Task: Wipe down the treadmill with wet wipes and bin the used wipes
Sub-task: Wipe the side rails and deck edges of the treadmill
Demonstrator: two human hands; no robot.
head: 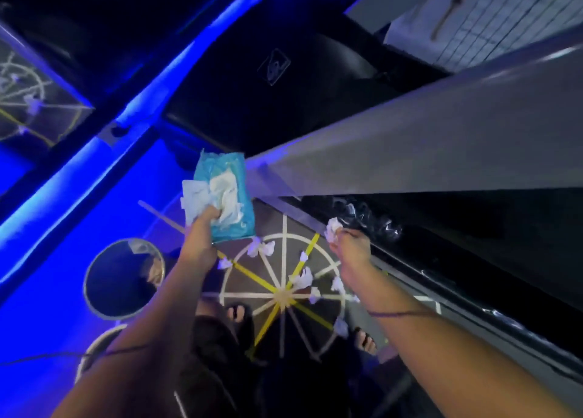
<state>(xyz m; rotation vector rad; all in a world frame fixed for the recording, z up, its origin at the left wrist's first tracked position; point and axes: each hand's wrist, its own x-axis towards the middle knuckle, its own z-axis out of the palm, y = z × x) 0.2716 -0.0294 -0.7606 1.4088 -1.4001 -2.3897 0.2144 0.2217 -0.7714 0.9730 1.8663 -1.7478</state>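
My left hand [205, 228] grips a teal pack of wet wipes [224, 196] with white wipes bunched at its opening, held above the floor beside the treadmill's grey side rail [410, 152]. My right hand [350, 247] pinches a crumpled white wipe [333, 229] against the glossy black edge of the treadmill [441, 247], just below the grey rail. A round bin with a dark liner [123, 278] stands on the floor at lower left, with a wipe or two showing inside its rim.
Several crumpled white wipes [303, 278] lie scattered on a taped wheel pattern [280, 294] on the floor between my arms. My sandalled feet [364, 338] stand at its near edge. Blue light strips [94, 165] run along the left. A second round rim [94, 348] shows below the bin.
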